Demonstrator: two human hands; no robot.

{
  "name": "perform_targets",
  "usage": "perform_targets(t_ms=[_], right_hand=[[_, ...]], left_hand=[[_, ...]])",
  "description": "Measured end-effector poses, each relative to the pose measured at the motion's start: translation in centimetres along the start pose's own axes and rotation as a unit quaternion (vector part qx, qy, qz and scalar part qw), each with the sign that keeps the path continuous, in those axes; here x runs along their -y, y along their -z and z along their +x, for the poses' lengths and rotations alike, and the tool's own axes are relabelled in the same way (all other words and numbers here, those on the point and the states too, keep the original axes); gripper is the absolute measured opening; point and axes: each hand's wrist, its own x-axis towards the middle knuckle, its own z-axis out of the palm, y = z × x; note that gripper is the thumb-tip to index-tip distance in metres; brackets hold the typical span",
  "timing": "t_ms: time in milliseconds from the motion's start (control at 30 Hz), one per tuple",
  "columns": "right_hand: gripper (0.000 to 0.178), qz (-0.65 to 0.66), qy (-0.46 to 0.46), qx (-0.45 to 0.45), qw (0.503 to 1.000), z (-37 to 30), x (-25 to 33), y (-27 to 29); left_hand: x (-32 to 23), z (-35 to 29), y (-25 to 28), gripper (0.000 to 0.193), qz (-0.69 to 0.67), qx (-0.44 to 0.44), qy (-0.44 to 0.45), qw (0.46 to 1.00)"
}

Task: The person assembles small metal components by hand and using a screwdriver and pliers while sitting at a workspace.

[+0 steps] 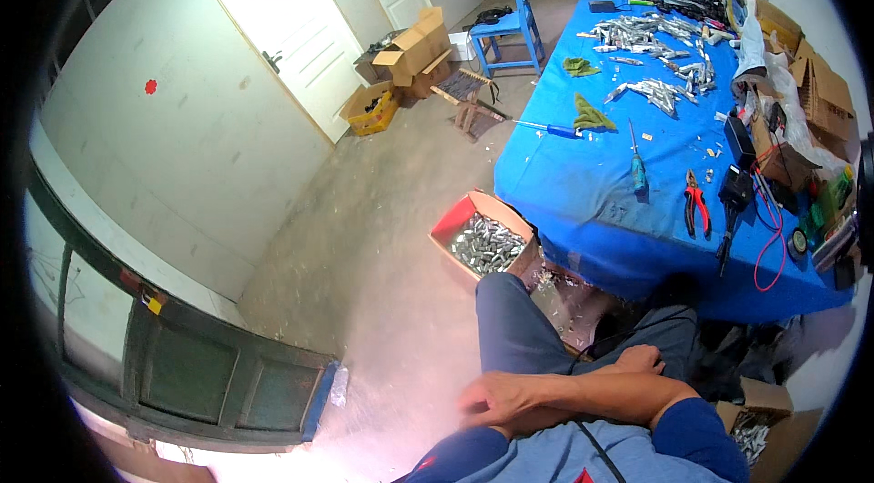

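Note:
My forearms cross over my lap. My right hand (496,397) reaches over to the left side, by my left thigh; its fingers are blurred and I cannot tell whether they hold anything. My left hand (640,359) lies on my right thigh with its fingers curled in, and nothing shows in it. In front of my left knee stands an open cardboard box (441,230) full of small silver metal cylinders (490,243). Tools lie on the blue-covered table (564,196): red-handled pliers (697,207), a teal-handled screwdriver (637,172) and a longer blue-handled screwdriver (563,131).
Silvery cylindrical parts (657,94) lie in piles on the table, near green cloths (592,113). Cables (774,246) and cardboard boxes (822,91) crowd its right side. Another box of parts (752,436) sits behind my right side. A blue chair (510,23) and low stool (471,101) stand farther off.

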Motion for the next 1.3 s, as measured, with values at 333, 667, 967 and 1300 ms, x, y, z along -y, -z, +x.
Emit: perform_targets(t_ms=[333,667,967,1300], right_hand=[[0.042,-0.061,0.096,0.021,0.993,0.4,-3.6,-1.0],[0.03,-0.211,0.151,-0.098,0.961,-1.3,-1.6,-0.7],[0.03,-0.016,0.068,0.03,0.997,2.9,-3.3,-0.6],[0.035,-0.1,0.034,-0.031,0.994,0.2,-0.2,0.1]], left_hand=[[0.8,0.4,-0.4,0.039,-0.025,0.025,0.01,0.999],[0.1,0.0,0.2,0.039,-0.032,0.015,0.021,0.999],[-0.2,0.7,-0.5,0.039,-0.022,-0.002,0.044,0.999],[1.2,1.6,-1.0,0.039,-0.055,-0.014,0.036,0.998]])
